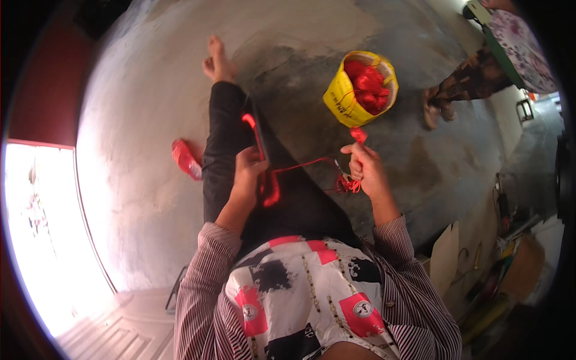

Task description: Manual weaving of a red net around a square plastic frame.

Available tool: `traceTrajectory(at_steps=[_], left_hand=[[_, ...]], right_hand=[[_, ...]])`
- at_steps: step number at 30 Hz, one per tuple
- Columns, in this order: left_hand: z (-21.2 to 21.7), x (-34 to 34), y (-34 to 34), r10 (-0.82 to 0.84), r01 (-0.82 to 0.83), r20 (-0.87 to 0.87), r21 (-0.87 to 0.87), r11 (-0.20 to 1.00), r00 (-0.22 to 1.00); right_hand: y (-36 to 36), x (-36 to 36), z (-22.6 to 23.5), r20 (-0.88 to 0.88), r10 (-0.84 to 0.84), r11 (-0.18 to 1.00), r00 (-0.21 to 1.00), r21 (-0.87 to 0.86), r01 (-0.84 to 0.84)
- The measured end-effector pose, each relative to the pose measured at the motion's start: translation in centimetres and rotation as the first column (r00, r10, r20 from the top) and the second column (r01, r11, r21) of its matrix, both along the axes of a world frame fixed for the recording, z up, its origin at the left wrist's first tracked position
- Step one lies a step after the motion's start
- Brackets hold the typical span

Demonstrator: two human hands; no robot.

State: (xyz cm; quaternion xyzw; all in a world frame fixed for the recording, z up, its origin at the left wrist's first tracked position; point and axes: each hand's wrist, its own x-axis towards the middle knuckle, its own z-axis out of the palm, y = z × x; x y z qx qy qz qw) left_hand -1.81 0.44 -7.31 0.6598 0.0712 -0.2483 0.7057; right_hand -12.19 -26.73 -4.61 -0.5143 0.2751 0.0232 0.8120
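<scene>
Over my dark trouser leg, my left hand [247,174] is closed around a slim dark tool [257,129] with red cord around it. Motion blurs the tool, so I cannot tell its exact kind. A thin red cord [305,164] runs from it across to my right side. My right hand [366,171] is closed on a bundle of red cord [348,184], whose loops hang below the fingers. A small metallic piece shows beside that bundle. Just above my right fingers is a shiny red clump [359,134]; whether it touches them I cannot tell.
Ahead on the right, a yellow bag [341,102] stands on the concrete floor, holding red bundles [369,84]. A red slipper [186,159] lies left of my leg. Another person's legs [468,78] are at the far right. Cardboard [444,258] and clutter occupy the lower right.
</scene>
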Motion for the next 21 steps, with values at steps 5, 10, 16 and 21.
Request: traceTrajectory(at_steps=[5,10,16,21], left_hand=[[1.1,0.8,2.1,0.045,-0.053,0.152,0.049,0.997,0.987],[-0.3,1.3,3.2,0.030,-0.040,0.165,0.060,0.997,0.986],[1.4,2.6,1.6,0.015,-0.055,0.346,0.106,0.993,0.938],[7.1,-0.1,-3.9,-0.375,0.313,0.475,0.208,0.927,0.796]], right_hand=[[-8.8,-3.7,0.0,0.282,-0.437,0.876,0.854,0.347,0.334],[-20.3,-14.9,2.4,0.422,-0.838,0.523,0.345,0.446,0.726],[-19.5,-19.9,2.1,0.427,-0.834,0.539,0.350,0.489,0.686],[-5.6,-10.1,0.0,0.363,-0.334,0.920,0.870,0.327,0.217]])
